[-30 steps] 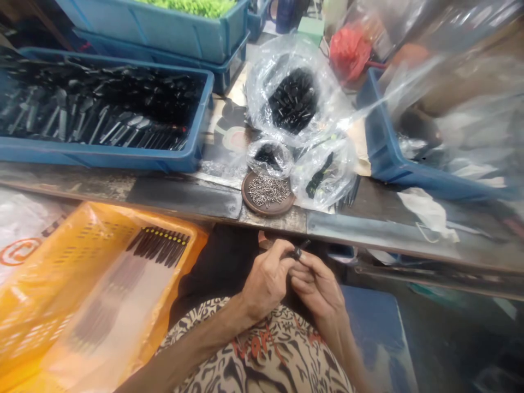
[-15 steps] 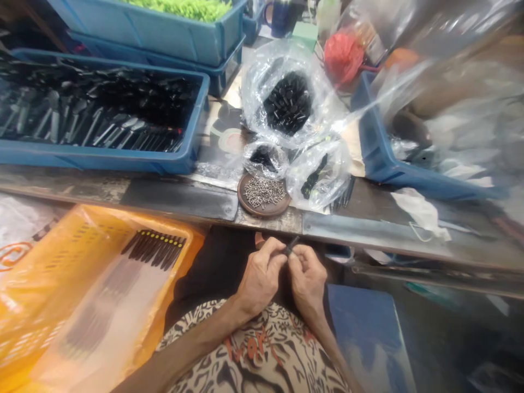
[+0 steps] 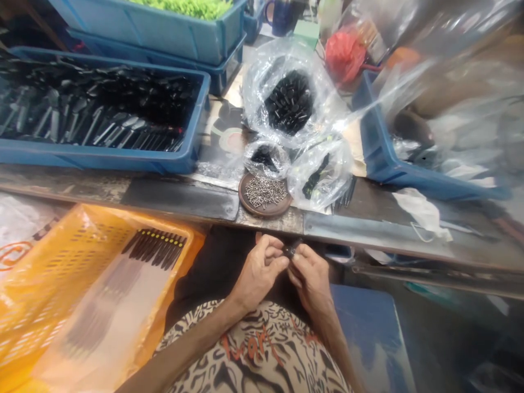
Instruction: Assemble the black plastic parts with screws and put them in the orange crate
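My left hand (image 3: pixel 258 270) and my right hand (image 3: pixel 311 275) meet just below the bench edge, over my lap. Both pinch a small black part (image 3: pixel 291 250) between their fingertips. Straight ahead on the bench lies a round brown dish of small metal screws (image 3: pixel 265 194). Behind it stand clear plastic bags of black parts (image 3: pixel 289 102), the biggest one at the back and two smaller ones (image 3: pixel 318 173) near the dish.
A long blue tray of black-handled tools (image 3: pixel 102 117) lies at the left, with another blue tray of green parts (image 3: pixel 164 22) behind it. An orange basket (image 3: pixel 82 284) lined with plastic holds a row of finished black tools at my left. A blue bin (image 3: pixel 385 153) stands at the right.
My hands have closed together on the black part and shifted slightly, the fingertips now tighter round it. The view moved a little; nothing on the bench has changed.
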`<move>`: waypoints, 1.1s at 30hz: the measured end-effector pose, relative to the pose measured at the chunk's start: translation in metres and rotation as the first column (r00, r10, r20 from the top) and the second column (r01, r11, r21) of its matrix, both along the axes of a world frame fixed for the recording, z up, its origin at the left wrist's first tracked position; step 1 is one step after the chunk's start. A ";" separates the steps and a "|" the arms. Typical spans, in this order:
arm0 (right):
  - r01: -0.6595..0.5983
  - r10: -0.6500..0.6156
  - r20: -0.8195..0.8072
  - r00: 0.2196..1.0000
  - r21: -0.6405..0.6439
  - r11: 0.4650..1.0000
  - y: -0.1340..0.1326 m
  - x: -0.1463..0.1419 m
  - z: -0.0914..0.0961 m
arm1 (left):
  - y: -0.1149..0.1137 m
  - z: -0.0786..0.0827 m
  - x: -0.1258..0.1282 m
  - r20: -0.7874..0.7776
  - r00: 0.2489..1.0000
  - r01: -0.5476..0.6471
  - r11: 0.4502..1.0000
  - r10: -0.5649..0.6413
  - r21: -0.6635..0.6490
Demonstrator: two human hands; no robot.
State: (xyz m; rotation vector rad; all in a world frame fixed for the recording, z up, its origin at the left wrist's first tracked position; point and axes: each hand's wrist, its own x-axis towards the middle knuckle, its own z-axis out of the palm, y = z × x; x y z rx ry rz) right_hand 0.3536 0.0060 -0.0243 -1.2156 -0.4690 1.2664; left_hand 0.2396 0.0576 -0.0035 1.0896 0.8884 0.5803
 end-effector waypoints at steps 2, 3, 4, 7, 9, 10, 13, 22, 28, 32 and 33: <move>-0.034 0.033 0.040 0.999 0.024 0.999 -0.001 0.003 -0.004 | 0.001 0.000 -0.001 0.080 0.996 0.044 0.992 -0.034 -0.120; -0.060 0.058 0.056 0.997 0.028 0.998 -0.002 0.005 -0.006 | 0.002 -0.001 -0.002 0.129 0.991 0.066 0.982 -0.044 -0.175; -0.088 0.086 0.075 0.993 0.026 0.996 -0.003 0.007 -0.008 | 0.002 -0.001 -0.002 0.176 0.983 0.088 0.969 -0.047 -0.231; -0.155 0.155 0.142 0.978 -0.007 0.988 -0.006 0.011 -0.014 | 0.003 -0.003 -0.002 0.272 0.962 0.148 0.908 -0.039 -0.392; -0.160 0.162 0.171 0.972 -0.030 0.987 -0.007 0.011 -0.016 | 0.003 -0.003 -0.002 0.294 0.955 0.164 0.875 -0.026 -0.456; -0.156 0.160 0.173 0.972 -0.038 0.987 -0.008 0.011 -0.017 | 0.004 -0.003 -0.003 0.299 0.954 0.166 0.866 -0.021 -0.471; -0.161 0.166 0.140 0.976 -0.041 0.986 -0.007 0.008 -0.016 | 0.004 -0.002 -0.004 0.296 0.955 0.163 0.864 -0.017 -0.477; -0.077 0.078 -0.067 0.995 0.025 0.997 -0.002 0.004 0.000 | 0.004 0.001 -0.004 0.216 0.976 0.110 0.896 -0.015 -0.430; -0.094 0.087 0.156 0.984 0.035 0.995 0.003 0.011 0.005 | 0.003 -0.001 -0.003 0.190 0.981 0.109 0.919 -0.039 -0.379; -0.110 0.103 0.379 0.920 -0.002 0.994 0.006 0.009 0.007 | 0.002 -0.002 -0.003 0.198 0.980 0.098 0.914 -0.019 -0.394; -0.088 0.073 0.443 0.893 0.015 0.996 0.006 0.007 0.009 | 0.001 -0.002 -0.003 0.200 0.980 0.091 0.912 -0.010 -0.401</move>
